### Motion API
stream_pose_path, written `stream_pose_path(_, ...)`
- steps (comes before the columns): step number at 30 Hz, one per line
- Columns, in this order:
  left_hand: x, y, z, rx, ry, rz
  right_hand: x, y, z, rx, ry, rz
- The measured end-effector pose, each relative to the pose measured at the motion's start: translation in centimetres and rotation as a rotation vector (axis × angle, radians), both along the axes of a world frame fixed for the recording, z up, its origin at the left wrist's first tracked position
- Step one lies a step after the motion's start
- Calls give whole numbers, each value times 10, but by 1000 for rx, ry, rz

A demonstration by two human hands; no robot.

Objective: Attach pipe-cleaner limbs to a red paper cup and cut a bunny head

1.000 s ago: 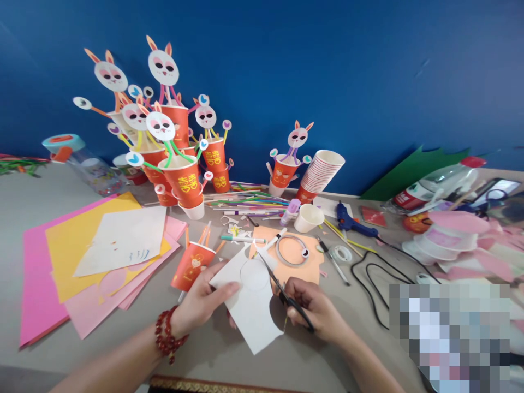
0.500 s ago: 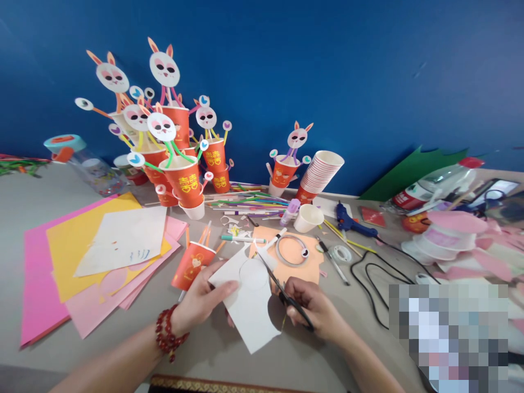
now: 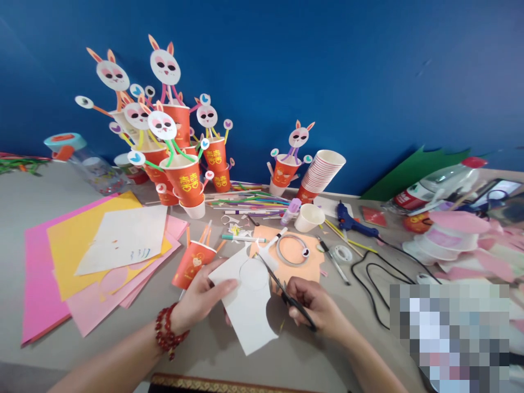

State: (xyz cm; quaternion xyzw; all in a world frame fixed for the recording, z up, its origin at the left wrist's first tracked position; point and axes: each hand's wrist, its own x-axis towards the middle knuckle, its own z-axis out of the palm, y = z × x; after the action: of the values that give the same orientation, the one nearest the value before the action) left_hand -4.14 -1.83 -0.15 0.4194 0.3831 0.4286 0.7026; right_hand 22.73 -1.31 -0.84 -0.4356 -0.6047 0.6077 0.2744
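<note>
Scissors, one pair, held in right hand; one white sheet in left hand.

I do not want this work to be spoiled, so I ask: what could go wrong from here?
The scissors in the right hand might cut inside the drawn circle, since they reach close beside it on the white paper. The left hand, which holds this paper, might knock the red cup close beside it.
</note>
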Motion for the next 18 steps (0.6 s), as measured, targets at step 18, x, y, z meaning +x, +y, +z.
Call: stream_pose_path(18, 4, 0, 11, -29, -15, -113, -1, 1, 4, -20, 83, 50)
